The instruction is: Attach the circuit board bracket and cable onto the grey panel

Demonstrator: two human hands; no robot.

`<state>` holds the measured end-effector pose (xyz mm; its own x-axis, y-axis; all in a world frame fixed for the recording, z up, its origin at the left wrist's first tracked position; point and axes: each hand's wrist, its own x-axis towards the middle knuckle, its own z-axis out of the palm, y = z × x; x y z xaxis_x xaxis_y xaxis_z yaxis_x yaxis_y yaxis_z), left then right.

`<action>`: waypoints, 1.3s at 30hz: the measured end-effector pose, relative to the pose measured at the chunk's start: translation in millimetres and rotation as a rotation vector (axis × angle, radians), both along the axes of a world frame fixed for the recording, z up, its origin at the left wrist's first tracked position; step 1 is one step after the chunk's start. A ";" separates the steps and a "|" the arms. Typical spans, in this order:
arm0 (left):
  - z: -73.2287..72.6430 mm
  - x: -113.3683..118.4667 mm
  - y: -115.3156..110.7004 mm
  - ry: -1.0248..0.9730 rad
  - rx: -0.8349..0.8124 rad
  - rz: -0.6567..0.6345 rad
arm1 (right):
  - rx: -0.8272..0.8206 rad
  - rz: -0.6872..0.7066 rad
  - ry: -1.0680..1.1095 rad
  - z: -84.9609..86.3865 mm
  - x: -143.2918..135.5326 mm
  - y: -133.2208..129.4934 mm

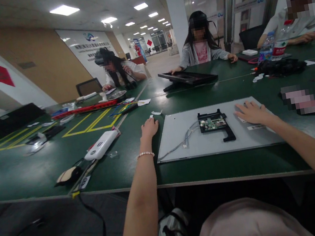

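Observation:
A grey metal display panel (pixel 198 143) lies flat on the green table (pixel 62 163) in front of me. A small circuit board in a black bracket (pixel 215 123) sits on its middle, with thin wires (pixel 184 141) running left across the panel. My left hand (pixel 149 128) rests on the table just off the panel's far left corner, fingers curled down, with a bead bracelet on the wrist. My right hand (pixel 251 112) lies flat, fingers spread, on the panel's far right part next to a white label (pixel 256 127). Neither hand holds anything.
A white power bank (pixel 101 145) and a mouse (pixel 69 175) with a cable lie to the left. A black monitor (pixel 188 77) lies further back. Water bottles (pixel 280 44) and a black bundle (pixel 281 66) stand at right. Three people sit across the table. Yellow tape marks the left tabletop.

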<state>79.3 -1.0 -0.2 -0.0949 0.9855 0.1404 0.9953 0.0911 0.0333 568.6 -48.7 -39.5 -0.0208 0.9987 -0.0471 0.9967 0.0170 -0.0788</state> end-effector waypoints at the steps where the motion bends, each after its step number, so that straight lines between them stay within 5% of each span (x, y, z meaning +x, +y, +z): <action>1: 0.5 0.9 -0.5 0.005 0.005 0.001 | -0.003 0.005 0.002 1.6 0.0 -1.0; 9: 7.7 8.0 -4.8 0.032 0.051 -0.012 | -0.040 0.020 0.010 8.8 2.1 -2.8; 16: 24.4 27.0 -11.5 -0.092 0.338 -0.063 | -0.039 0.011 0.014 10.6 -0.5 -4.9; 22: 41.5 77.6 -25.4 -0.166 0.368 -0.324 | -0.042 0.010 0.014 9.3 0.6 -3.7; 27: 41.4 115.1 -36.1 -0.348 0.286 -0.629 | -0.026 0.015 0.017 5.4 2.7 -1.3; 31: 38.9 127.4 -44.3 -0.498 0.163 -0.804 | -0.020 0.015 0.017 6.0 2.1 -2.5; 39: 42.4 138.4 -52.6 -0.660 0.016 -0.944 | -0.048 0.007 0.031 13.4 -1.4 -7.0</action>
